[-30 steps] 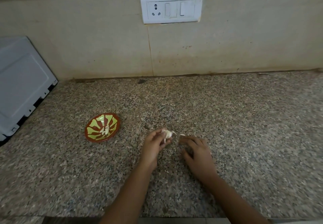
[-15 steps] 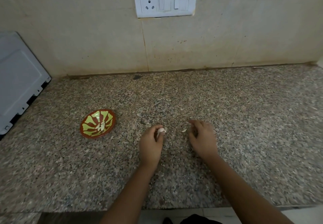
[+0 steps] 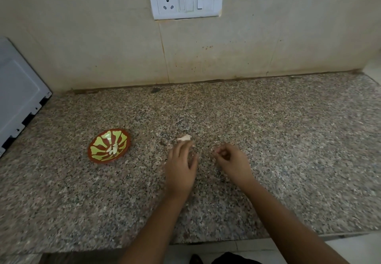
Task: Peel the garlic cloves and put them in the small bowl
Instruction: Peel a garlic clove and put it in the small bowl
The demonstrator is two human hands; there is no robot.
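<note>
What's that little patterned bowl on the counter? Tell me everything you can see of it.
The small round bowl has a reddish-brown rim and yellow-green streaks fanning out from its centre. It looks glazed, though I cannot tell the material. It sits upright on the speckled granite counter. A few pale peeled garlic cloves lie in its bottom. Neither the left hand nor the right hand touches it; both are to its right.
</note>
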